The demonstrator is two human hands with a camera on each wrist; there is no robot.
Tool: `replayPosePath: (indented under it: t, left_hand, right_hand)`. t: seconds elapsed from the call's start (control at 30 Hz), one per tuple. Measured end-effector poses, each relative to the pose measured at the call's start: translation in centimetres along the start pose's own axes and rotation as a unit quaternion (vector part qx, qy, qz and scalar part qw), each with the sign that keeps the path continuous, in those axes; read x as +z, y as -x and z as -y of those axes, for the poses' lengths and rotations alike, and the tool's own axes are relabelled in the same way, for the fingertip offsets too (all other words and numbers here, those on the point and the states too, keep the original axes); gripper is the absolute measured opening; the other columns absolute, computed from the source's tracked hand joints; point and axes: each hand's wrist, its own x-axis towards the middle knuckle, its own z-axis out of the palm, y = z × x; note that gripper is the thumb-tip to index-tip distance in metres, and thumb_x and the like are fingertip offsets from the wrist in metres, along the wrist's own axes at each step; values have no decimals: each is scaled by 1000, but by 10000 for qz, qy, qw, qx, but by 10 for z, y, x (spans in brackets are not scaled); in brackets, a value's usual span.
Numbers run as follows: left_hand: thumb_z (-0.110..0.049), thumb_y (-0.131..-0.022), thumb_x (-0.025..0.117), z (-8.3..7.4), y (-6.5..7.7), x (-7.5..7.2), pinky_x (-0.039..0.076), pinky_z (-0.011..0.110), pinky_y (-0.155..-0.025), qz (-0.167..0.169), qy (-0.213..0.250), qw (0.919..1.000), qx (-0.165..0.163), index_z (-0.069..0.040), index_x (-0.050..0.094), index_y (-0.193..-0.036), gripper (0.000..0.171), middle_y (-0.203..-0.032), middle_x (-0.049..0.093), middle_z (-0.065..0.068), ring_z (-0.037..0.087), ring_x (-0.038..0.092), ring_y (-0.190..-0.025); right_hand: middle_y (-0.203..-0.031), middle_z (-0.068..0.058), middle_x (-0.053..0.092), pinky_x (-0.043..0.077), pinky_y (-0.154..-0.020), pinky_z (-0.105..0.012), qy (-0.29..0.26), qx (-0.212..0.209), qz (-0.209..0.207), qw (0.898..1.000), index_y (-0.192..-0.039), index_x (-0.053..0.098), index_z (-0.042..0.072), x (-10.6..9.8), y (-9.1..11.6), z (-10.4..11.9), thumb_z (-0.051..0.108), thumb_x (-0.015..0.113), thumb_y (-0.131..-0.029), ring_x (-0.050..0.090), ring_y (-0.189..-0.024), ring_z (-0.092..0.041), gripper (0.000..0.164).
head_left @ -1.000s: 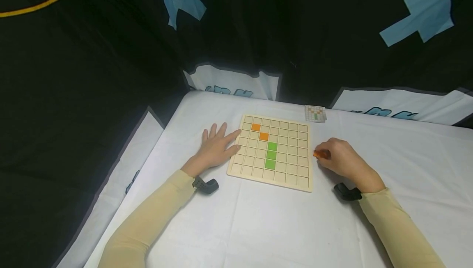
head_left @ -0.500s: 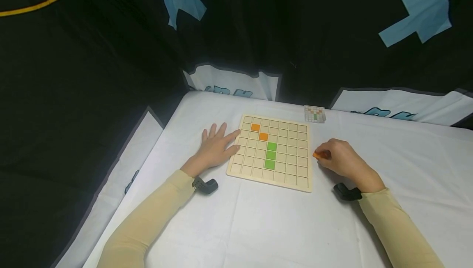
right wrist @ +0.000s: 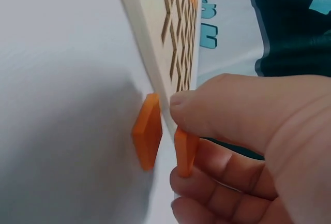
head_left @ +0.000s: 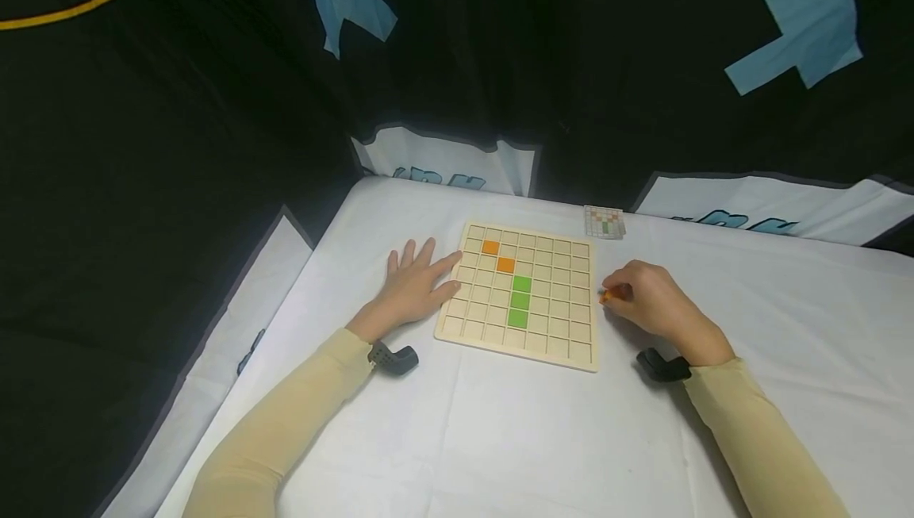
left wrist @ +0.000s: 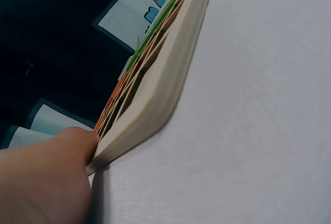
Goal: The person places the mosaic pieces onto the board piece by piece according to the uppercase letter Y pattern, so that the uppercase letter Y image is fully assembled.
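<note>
A light wooden grid board (head_left: pixel 481 335) lies on the white table, with two orange tiles (head_left: pixel 505 265) and a column of green tiles (head_left: pixel 520 301) set in its squares. My left hand (head_left: pixel 405 292) rests with fingers spread, its index finger and thumb at the board's left edge. Just off the right edge, my right hand (head_left: pixel 651 301) pinches an orange tile (right wrist: pixel 185 150) between thumb and fingers. In the right wrist view, a second orange tile (right wrist: pixel 148 132) shows beside the pinched one, close to the board's side, outside the fingertips.
A small card (head_left: pixel 604 223) printed with a coloured grid lies behind the board near the table's back edge. Dark cloth (head_left: pixel 457 50) with blue patches hangs beyond the white-covered table (head_left: pixel 528 439).
The right hand has shifted slightly left, and less orange shows at its fingertips. My left hand stays at the board's edge. Tiles on the board are unchanged.
</note>
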Motion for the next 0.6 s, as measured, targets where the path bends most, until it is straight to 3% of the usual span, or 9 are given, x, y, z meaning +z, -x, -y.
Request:
replayPosePath:
  t: [0.37,0.6]
  left_hand:
    - [-50,-103,46,2,1,0,-1,71,-123,-45,64,10000,5,-27,36,-160,62,-171,12,23,52,-2,-157]
    - [-48,-103,46,1,2,0,-2,72,-122,-41,103,9999,55,-27,36,-160,61,-170,12,24,52,-2,-157]
  right_hand:
    - [-91,-14,72,50,-71,-35,-106,-394,-130,9991,-103,78,-3,4,-27,18,0,77,-84,60,-80,-23,19]
    - [-79,-8,67,44,-67,-30,-70,-858,-151,9962,-93,77,1,10,-41,22,-2,76,-83,53,-74,-20,11]
